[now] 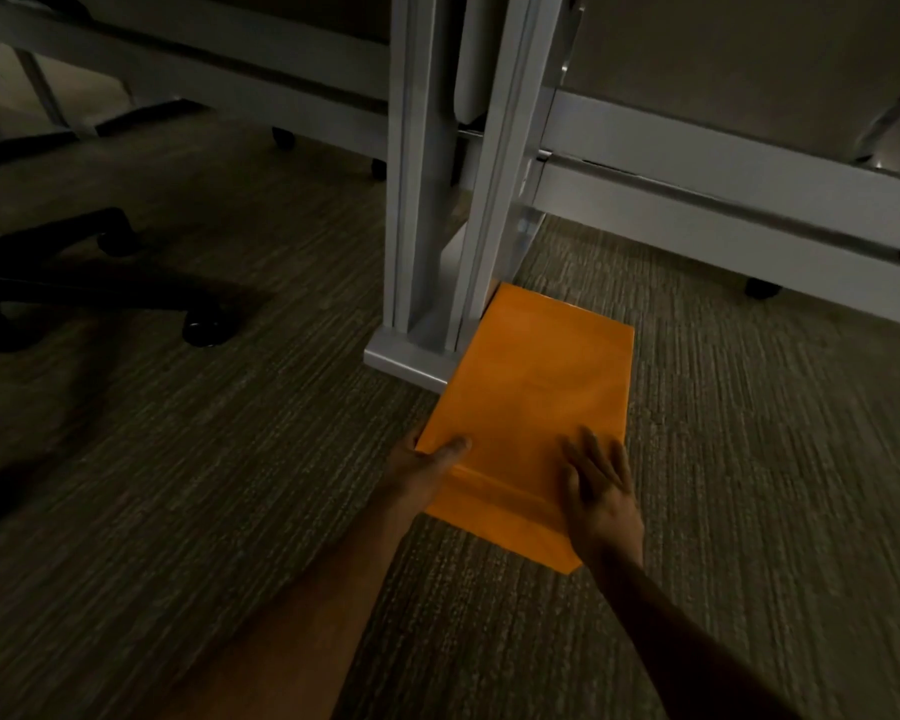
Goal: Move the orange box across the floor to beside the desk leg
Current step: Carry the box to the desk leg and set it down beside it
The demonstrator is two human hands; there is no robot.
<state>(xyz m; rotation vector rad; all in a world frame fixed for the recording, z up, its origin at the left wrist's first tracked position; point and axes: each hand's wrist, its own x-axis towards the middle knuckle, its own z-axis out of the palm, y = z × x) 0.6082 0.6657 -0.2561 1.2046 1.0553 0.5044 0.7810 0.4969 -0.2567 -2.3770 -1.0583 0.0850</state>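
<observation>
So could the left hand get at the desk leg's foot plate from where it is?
Probably yes. The left hand grips the orange box's near left corner, and only bare carpet lies between it and the foot plate. It would have to let go of the box first.

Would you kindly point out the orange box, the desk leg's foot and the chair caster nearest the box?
orange box (536,387): head view, middle of its top face.
desk leg's foot (406,362): head view, flat base plate at the carpet.
chair caster (204,324): head view, the black wheel itself.
</observation>
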